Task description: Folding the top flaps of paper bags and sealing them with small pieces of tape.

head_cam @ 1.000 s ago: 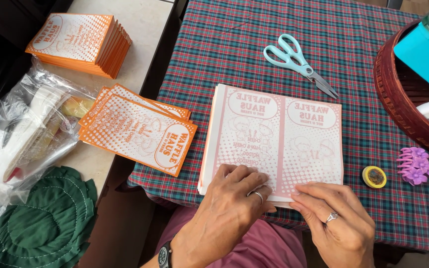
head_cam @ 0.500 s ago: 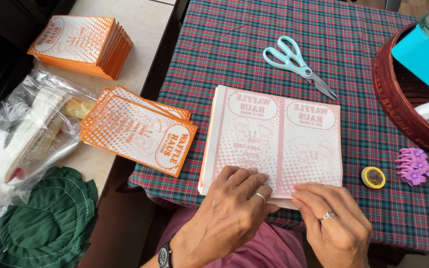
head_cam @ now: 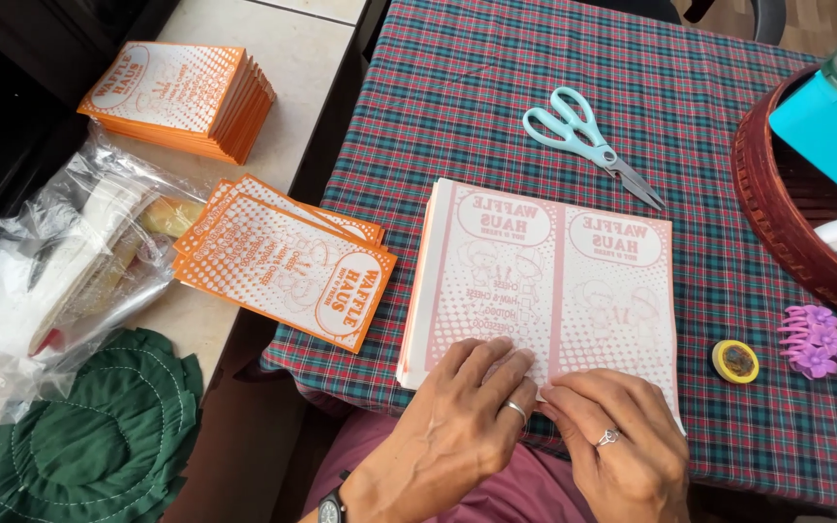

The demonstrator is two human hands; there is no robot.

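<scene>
both hands lay flat, palms down, on the near edge of a stack of pale pink printed paper sheets [head_cam: 544,281] that sat on the plaid tablecloth [head_cam: 496,87]. the left hand [head_cam: 462,426] had its fingers spread loosely, gripping nothing; the right hand [head_cam: 622,450] pressed beside it, fingertips nearly meeting the left's, nothing clasped. right of the stack lay a small yellow tape roll [head_cam: 734,360] and a purple hair claw [head_cam: 821,341]. left of it sat fanned orange printed bags [head_cam: 288,261], a second orange pile [head_cam: 186,97] farther off. beyond the stack lay teal-handled scissors [head_cam: 583,136].
</scene>
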